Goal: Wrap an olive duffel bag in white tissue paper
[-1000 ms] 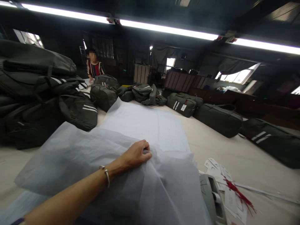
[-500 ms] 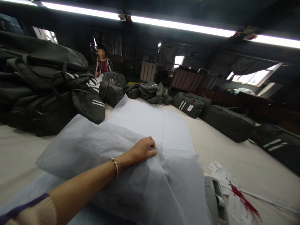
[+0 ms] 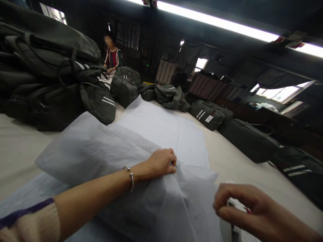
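A large sheet of thin white tissue paper (image 3: 106,148) lies rumpled over more flat sheets on the table. My left hand (image 3: 161,163) rests on it with fingers curled, pinching the paper near a fold; a metal bangle is on that wrist. My right hand (image 3: 242,210) is at the lower right, fingers curled together just above a grey device (image 3: 228,232) at the table's near edge, close to the paper's right border. What its fingers hold, if anything, I cannot make out.
A heap of dark green duffel bags (image 3: 52,80) rises at the left. More bags (image 3: 209,114) lie across the far side of the cream table (image 3: 20,151), one large one (image 3: 249,139) at the right. A person in a striped top (image 3: 112,56) works at the far end.
My right hand has come into view at the lower right, covering the tags and red string seen earlier. The view has tilted down and left. My left hand stays on the paper.
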`<state>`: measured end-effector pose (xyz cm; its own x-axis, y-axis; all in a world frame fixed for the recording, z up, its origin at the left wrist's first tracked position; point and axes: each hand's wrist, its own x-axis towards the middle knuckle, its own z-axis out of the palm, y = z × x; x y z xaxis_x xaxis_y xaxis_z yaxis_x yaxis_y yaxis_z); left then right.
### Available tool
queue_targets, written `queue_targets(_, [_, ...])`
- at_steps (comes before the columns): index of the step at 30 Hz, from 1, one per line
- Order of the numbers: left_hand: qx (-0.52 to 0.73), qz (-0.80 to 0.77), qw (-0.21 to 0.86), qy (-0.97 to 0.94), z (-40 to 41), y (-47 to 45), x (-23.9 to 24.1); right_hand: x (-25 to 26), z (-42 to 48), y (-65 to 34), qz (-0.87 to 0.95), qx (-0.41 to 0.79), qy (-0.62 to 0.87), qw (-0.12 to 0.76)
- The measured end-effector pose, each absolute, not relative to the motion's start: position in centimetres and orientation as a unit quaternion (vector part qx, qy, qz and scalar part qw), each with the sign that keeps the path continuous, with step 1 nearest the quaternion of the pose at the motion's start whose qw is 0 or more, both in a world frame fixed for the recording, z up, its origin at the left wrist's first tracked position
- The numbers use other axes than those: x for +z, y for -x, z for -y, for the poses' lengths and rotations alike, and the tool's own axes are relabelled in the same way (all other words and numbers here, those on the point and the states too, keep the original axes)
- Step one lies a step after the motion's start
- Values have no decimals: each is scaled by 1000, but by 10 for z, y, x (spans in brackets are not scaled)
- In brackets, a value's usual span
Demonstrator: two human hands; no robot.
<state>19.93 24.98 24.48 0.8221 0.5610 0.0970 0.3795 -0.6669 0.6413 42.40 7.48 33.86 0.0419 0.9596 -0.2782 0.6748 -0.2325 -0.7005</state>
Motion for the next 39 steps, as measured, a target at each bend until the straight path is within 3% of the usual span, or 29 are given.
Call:
queue_targets(4, [149, -268, 305, -902, -250, -200, 240, 344, -147, -365, 677, 392, 621, 46])
queue_targets(12, [190, -273, 299, -894, -251, -202, 228, 317, -222, -341, 744, 219, 590, -224])
queue_targets(16, [186, -293, 291, -891, -250, -203, 227, 312, -232, -338, 748, 184, 582, -262])
queue_targets(24, [191, -295, 330, -876, -246, -202, 229, 297, -230, -349, 748, 197, 596, -216])
queue_targets(29, [193, -294, 288, -891, -246, -201, 226, 311, -231, -380, 731, 273, 612, -128])
queue_targets(33, [188, -295, 273, -896, -246, -201, 227, 329, -213, -401, 658, 302, 687, 65])
queue_targets(36, [189, -300, 274, -894, -244, -200, 228, 332, -176, -396, 514, 493, 654, 256])
queue_targets(39, [192, -300, 275, -893, -243, -200, 227, 318, -134, -382, 373, 650, 579, 323])
